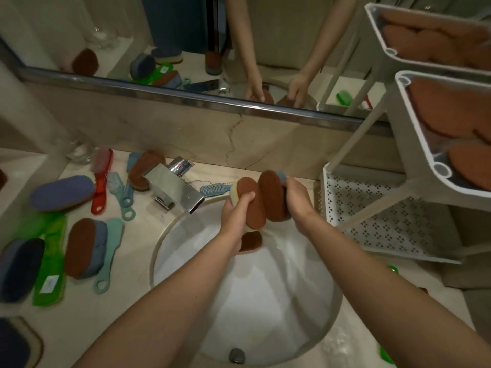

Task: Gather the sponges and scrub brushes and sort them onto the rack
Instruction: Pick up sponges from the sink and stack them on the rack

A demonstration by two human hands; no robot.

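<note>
Sink (159,251): set into the counter (79,322) straight before us.
Faucet (175,189): behind the sink's left rim, spout reaching over the bowl.
Hands: above the sink's back rim our left hand (236,211) grips the left sponge (251,197) and our right hand (299,205) grips the right sponge (272,195); the two sponges touch side by side.
Rack (372,208): on the counter right of the sink, with stacked sponges (446,110) in its two upper shelves.
Left counter: loose sponges (62,192) and brushes (109,251) lie scattered left of the faucet and sink.
Jar (79,152): in the back left corner, behind the brushes.
Mirror (186,49): behind everything, above the back wall.
</note>
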